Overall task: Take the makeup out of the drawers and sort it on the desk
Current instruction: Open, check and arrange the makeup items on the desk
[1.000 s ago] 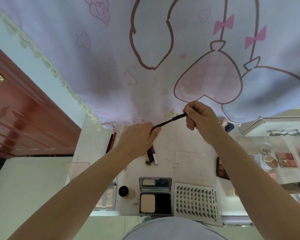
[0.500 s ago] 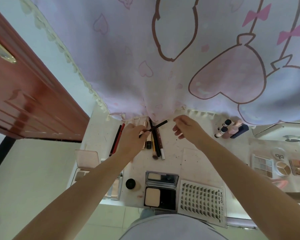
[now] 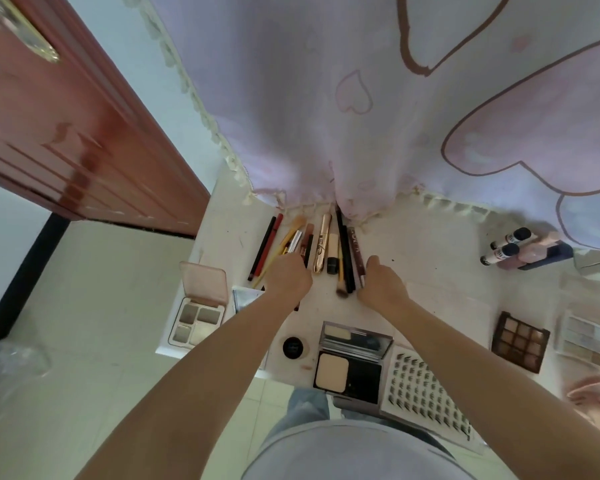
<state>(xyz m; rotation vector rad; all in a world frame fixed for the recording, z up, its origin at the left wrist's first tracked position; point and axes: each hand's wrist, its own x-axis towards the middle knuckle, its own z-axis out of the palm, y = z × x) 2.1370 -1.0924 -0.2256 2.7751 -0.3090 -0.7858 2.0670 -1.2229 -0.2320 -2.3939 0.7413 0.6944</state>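
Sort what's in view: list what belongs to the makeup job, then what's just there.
Job: pencils and brushes; gold mascara tube; pink palette; powder compact; lash card; brown eyeshadow palette; small bottles; left hand; right hand.

Just there: curtain; wooden door.

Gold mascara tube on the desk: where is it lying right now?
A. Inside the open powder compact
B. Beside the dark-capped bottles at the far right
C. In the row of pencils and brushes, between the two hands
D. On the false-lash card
C: the gold mascara tube lies lengthwise in the row of pencils and brushes, between the left hand and the right hand, well apart from the powder compact.
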